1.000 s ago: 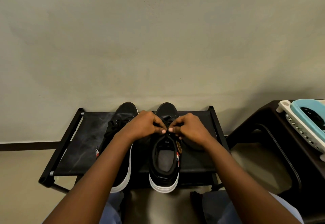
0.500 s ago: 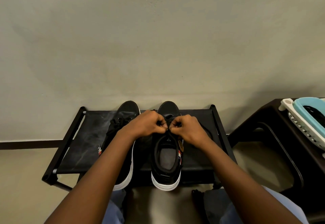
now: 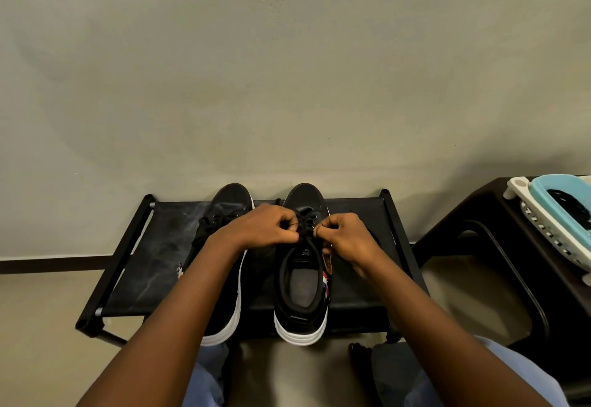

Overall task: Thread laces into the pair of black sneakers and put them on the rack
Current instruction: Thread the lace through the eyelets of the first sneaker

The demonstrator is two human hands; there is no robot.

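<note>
Two black sneakers with white soles stand side by side on a low black rack [image 3: 134,266], toes toward the wall. The left sneaker [image 3: 230,202] is partly hidden under my left forearm. The right sneaker [image 3: 302,291] shows its open collar and grey insole. My left hand [image 3: 265,226] and my right hand [image 3: 347,237] sit over its tongue, each pinching part of the black lace [image 3: 305,224] between thumb and fingers. The lace crosses through the eyelets between my hands.
A plain wall rises right behind the rack. A dark stool or table [image 3: 499,246] stands to the right, carrying a white and blue basket [image 3: 543,214]. My knees in light blue trousers [image 3: 204,381] are just below the rack's front edge.
My hands have drawn slightly apart, tensioning the lace over the right sneaker's tongue. The sneakers have stayed in place on the rack.
</note>
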